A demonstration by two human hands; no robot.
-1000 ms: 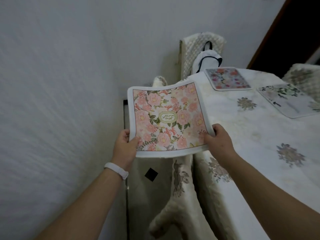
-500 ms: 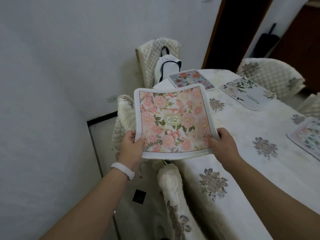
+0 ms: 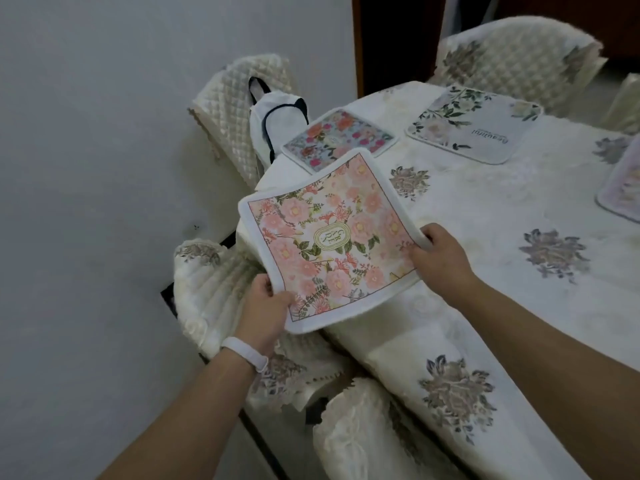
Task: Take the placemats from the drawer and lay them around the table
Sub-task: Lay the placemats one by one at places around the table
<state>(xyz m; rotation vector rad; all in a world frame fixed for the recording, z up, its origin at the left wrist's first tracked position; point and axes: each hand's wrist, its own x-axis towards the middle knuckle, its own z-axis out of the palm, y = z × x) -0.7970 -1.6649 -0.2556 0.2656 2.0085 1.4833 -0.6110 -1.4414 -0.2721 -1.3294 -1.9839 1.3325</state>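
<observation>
Left hand and right hand each pinch a near corner of the mat so I can lay it flat along the left edge of the table.

The table wears a cream cloth with grey-brown flower motifs. Three mats lie flat on it, apart: a blue mat at the far left corner, a white mat along the far edge, and a third mat cut off at the right.

Four placemats — two hands — one table
</observation>
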